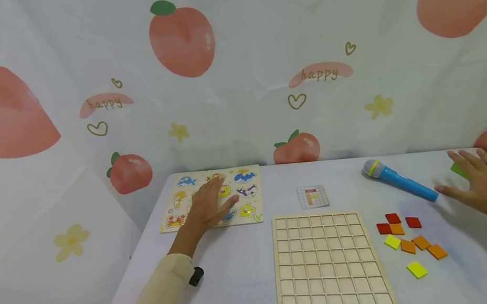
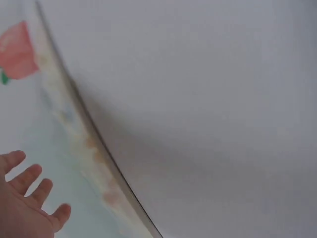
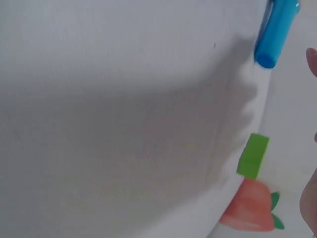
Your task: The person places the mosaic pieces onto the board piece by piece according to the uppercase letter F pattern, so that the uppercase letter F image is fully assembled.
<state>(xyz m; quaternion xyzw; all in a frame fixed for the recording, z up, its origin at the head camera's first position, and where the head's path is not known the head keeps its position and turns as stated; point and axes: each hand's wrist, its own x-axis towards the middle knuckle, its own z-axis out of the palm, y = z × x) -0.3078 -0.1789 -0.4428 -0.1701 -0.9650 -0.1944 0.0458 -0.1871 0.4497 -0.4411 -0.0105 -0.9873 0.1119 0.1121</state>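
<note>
At ten o'clock the left hand (image 1: 207, 204) lies flat, fingers spread, on the animal puzzle (image 1: 212, 198), seemingly steadying it, while at three o'clock the right hand (image 1: 484, 181), fingers splayed, holding nothing, hovers beside the green block (image 1: 458, 169).

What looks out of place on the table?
A green piece lies alone at the table's far right edge, by the right hand, apart from the red, orange and yellow tiles clustered beside the empty grid board. Nothing is spilled or damaged.

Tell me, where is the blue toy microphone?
In the head view, the blue toy microphone lies on the table's right side, between the small pattern card and the right hand.
</note>
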